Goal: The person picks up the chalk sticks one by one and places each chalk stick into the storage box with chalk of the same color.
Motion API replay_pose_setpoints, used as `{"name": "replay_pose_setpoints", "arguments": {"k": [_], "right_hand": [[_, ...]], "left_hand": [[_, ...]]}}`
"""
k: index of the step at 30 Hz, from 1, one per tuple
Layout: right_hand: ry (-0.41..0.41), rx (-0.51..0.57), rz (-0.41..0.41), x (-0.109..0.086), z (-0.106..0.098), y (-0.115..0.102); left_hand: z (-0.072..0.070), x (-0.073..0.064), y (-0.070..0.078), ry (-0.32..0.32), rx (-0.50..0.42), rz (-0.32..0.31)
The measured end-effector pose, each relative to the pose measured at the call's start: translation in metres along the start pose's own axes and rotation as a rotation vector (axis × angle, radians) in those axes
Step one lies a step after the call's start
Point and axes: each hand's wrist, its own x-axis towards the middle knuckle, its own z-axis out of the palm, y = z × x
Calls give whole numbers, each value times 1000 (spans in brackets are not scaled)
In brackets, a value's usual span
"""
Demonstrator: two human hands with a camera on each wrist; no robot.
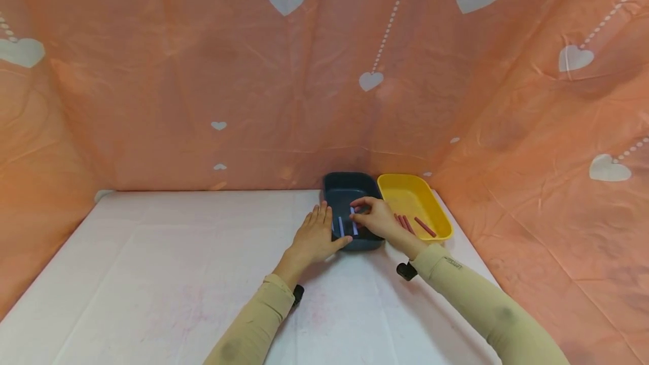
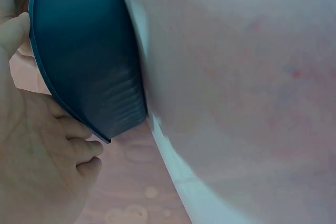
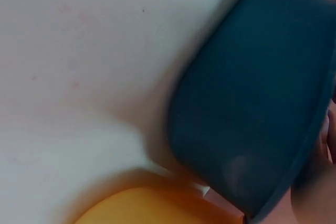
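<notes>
A dark blue tray [image 1: 350, 180] stands at the table's far edge, right of the middle. Its outer wall [image 2: 89, 40] fills much of the left wrist view. My left hand [image 1: 313, 236] rests on its left side, fingers straight along the rim and thumb at the near rim. Inside the tray, my right hand [image 1: 381, 222] pinches a thin light purple stick [image 1: 355, 228] between thumb and fingers. Another purple stick [image 1: 341, 226] lies to its left, and a further one is mostly hidden by the left hand. In the right wrist view, the tray wall [image 3: 252, 87] hides the stick.
Right beside the dark tray is a yellow tray [image 1: 408, 185] holding several dark red sticks [image 1: 425, 226], partly covered by the right hand. A white cloth [image 1: 167, 275] covers the table. Orange curtain [image 1: 304, 100] with white hearts hangs behind and at both sides.
</notes>
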Motion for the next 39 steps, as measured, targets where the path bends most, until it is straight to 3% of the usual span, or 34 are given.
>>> {"name": "replay_pose_setpoints", "arguments": {"k": [13,26,39], "right_hand": [[-41,-97,94,20,8,12],[-154,-55,194,32,12,22],[-178,-125,176,34,17,22]], "left_hand": [[-1,0,1,2,-2,-4],[1,2,0,9,-19,2],[1,1,-1,-15,-19,-4]]}}
